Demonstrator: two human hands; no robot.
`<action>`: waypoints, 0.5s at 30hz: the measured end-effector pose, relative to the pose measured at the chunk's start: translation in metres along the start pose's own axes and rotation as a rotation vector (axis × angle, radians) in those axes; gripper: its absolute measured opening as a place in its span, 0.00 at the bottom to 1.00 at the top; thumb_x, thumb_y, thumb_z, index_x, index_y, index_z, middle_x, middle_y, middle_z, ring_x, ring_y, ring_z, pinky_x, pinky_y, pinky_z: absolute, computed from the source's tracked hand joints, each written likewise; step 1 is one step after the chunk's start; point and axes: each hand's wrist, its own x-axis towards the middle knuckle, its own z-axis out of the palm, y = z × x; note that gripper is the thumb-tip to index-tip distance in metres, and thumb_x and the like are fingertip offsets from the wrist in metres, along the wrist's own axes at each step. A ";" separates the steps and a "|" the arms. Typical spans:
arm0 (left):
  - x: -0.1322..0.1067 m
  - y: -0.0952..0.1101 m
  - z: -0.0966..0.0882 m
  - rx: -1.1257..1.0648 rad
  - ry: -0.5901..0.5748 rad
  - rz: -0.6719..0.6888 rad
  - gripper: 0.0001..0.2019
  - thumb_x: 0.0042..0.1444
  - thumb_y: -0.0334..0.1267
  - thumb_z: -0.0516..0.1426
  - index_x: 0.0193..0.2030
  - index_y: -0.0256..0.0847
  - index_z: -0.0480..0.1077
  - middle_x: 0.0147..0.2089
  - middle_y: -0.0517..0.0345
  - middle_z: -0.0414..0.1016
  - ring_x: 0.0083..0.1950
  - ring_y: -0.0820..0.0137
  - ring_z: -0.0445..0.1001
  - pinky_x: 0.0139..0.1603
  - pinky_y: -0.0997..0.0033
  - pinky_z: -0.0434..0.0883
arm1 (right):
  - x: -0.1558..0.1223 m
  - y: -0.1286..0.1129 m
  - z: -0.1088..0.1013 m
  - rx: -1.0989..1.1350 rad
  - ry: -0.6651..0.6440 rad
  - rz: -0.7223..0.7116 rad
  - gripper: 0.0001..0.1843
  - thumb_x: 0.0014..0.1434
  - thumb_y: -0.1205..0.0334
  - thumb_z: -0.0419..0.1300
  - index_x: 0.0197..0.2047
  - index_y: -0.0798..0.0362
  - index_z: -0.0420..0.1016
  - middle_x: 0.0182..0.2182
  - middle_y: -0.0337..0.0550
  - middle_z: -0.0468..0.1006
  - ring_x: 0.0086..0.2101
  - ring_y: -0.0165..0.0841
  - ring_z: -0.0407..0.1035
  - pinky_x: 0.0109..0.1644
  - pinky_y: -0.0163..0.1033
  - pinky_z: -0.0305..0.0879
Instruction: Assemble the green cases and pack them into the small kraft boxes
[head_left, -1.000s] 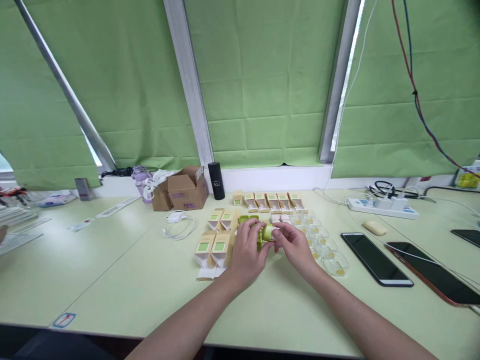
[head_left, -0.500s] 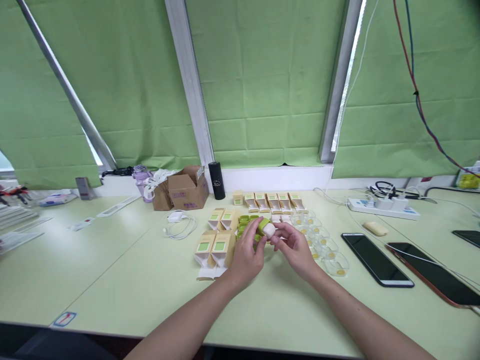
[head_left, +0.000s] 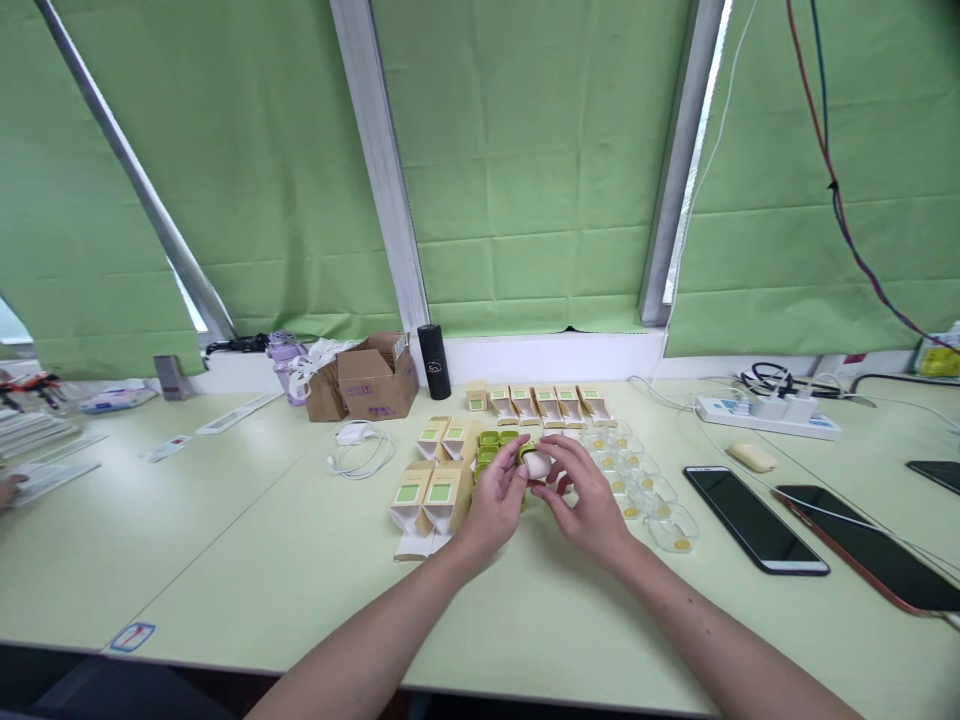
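Observation:
My left hand (head_left: 495, 503) is closed around a small olive-green case (head_left: 525, 449), with a white rounded block (head_left: 537, 464) showing at its front. My right hand (head_left: 589, 497) comes in from the right, its fingers curled against the white block and its thumb just below. Behind and under my hands are several more green cases (head_left: 488, 438), partly hidden. Left of them stand open cardboard boxes (head_left: 441, 492) with green windows. Clear plastic shells (head_left: 673, 528), each with a yellow spot, lie right of my right hand.
A row of small boxes (head_left: 547, 405) stands farther back, near a black cylinder (head_left: 433, 362) and a brown carton (head_left: 377, 378). A white charger (head_left: 354, 433) lies left. Phones (head_left: 756, 520), a mouse (head_left: 752, 457) and a power strip (head_left: 769, 417) are right. Another person's hand (head_left: 9, 490) shows at the left edge.
The green case and white block have turned in my left hand. My right fingers have moved left over the block. Another person's hand has appeared at the left edge.

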 end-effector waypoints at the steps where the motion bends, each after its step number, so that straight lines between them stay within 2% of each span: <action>1: 0.000 -0.001 0.000 -0.009 -0.015 -0.005 0.30 0.69 0.51 0.63 0.72 0.40 0.69 0.68 0.38 0.75 0.65 0.52 0.79 0.66 0.53 0.78 | -0.001 0.001 0.000 -0.033 -0.007 -0.038 0.23 0.71 0.66 0.61 0.67 0.42 0.71 0.64 0.54 0.73 0.44 0.39 0.80 0.38 0.43 0.83; 5: 0.001 -0.003 0.001 -0.021 -0.026 0.006 0.28 0.67 0.50 0.65 0.68 0.39 0.72 0.68 0.38 0.76 0.68 0.52 0.77 0.69 0.52 0.76 | -0.002 0.008 0.001 -0.100 -0.014 -0.139 0.24 0.72 0.69 0.58 0.68 0.42 0.72 0.63 0.53 0.76 0.56 0.44 0.78 0.42 0.43 0.85; 15: 0.006 -0.004 0.009 -0.046 0.083 -0.012 0.22 0.62 0.44 0.67 0.61 0.37 0.75 0.64 0.40 0.80 0.67 0.54 0.78 0.69 0.54 0.76 | 0.002 0.007 -0.001 -0.147 -0.007 -0.178 0.24 0.73 0.70 0.57 0.68 0.43 0.72 0.58 0.53 0.79 0.56 0.44 0.78 0.53 0.50 0.85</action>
